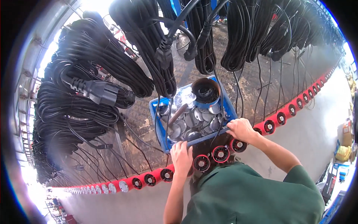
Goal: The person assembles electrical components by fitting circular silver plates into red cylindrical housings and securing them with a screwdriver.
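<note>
A blue plastic bin (205, 139) stands at the near edge of the table, between my hands. My left hand (181, 157) has its fingers over the near rim at the left corner. At the right corner my right hand (240, 130) grips the same rim with bent fingers. Inside lie many silver metal discs (199, 115), a crumpled clear plastic bag (184, 98) and a brown stick-like handle (178, 114). A round blue tin (209, 105) in the far right part holds thin black loops. Just below the bin sit red round housings with black centres (220, 154).
Bundled black power cables (134, 44) hang around the bin, some with dark plugs (99, 92) dangling. The red housings line the curved edge of the wooden table (179, 69); at the left several carry silver discs (123, 186). Boxes (346, 134) stand at far right.
</note>
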Motion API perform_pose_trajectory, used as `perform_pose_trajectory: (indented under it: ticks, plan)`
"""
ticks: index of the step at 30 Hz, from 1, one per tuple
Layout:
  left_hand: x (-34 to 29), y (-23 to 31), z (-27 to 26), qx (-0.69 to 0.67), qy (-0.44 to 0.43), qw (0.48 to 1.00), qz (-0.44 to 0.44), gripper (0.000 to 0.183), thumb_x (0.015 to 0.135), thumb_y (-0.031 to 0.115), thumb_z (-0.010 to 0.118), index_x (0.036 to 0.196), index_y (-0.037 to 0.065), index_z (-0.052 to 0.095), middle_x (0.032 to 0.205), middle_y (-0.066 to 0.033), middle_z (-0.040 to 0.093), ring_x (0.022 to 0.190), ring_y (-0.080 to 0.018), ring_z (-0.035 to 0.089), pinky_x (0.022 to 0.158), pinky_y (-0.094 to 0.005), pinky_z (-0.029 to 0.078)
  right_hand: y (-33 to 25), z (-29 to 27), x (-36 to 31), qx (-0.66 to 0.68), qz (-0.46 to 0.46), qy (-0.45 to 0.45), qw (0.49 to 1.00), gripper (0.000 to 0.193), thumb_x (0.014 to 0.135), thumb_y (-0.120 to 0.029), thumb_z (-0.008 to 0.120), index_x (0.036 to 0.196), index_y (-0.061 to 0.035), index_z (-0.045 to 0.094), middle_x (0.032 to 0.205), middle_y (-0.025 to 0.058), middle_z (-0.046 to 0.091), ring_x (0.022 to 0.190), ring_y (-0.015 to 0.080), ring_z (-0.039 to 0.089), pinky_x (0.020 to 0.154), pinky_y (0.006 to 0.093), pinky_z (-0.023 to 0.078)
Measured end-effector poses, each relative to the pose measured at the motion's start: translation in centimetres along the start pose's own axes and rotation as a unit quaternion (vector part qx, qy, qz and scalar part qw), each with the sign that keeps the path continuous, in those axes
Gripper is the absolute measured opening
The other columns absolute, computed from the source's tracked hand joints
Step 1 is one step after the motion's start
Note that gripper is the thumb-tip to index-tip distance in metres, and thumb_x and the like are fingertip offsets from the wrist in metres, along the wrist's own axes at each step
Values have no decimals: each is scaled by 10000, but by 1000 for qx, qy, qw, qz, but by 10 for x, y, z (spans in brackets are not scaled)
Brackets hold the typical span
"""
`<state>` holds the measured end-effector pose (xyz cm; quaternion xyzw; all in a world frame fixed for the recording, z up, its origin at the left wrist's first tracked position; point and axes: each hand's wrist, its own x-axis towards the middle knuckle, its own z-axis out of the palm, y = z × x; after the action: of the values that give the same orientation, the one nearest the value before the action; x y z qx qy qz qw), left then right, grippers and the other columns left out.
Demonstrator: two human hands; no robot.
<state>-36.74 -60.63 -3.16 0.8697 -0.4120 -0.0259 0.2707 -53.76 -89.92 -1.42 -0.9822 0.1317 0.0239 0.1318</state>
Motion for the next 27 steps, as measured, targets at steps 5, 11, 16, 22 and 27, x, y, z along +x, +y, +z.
perform_pose_trajectory:
  ticks: [5,11,16,22,27]
  plan:
    - [65,-2,49,21,-99,995,-6,251,878,177,808,1078,42,737,1141,-176,706,1112,-401,659,920,-486,560,-51,-25,34,185,-17,217,958,116,946,-162,748,1008,-65,744,901,132,725,862,371,722,766,478,591]
    - [98,-19,54,91,-208,973,40,149,835,158,805,889,39,733,964,-167,719,953,-405,702,866,-501,570,-39,-15,152,65,18,183,981,251,952,-121,684,1145,39,683,1173,235,692,1157,429,663,1011,472,546]
    - [49,0,8,-51,-1,999,3,185,815,123,838,965,66,746,927,-142,704,929,-387,701,819,-492,560,0,-11,206,-56,127,-4,990,384,891,-396,824,1105,-78,796,1189,161,761,1162,345,726,971,433,604]
    - [17,13,-21,-249,150,940,-182,206,872,27,858,1058,-20,781,924,-70,784,802,-143,725,765,-284,576,12,-27,201,30,144,44,988,279,886,-404,803,1104,-240,859,1070,86,820,999,314,792,878,458,636]
    - [15,1,-22,-211,113,942,-236,193,914,94,859,1005,-51,770,868,-51,780,752,-104,715,672,-272,565,16,-38,190,63,129,85,986,289,858,-420,833,1026,-185,853,1009,67,827,936,288,803,832,430,640]
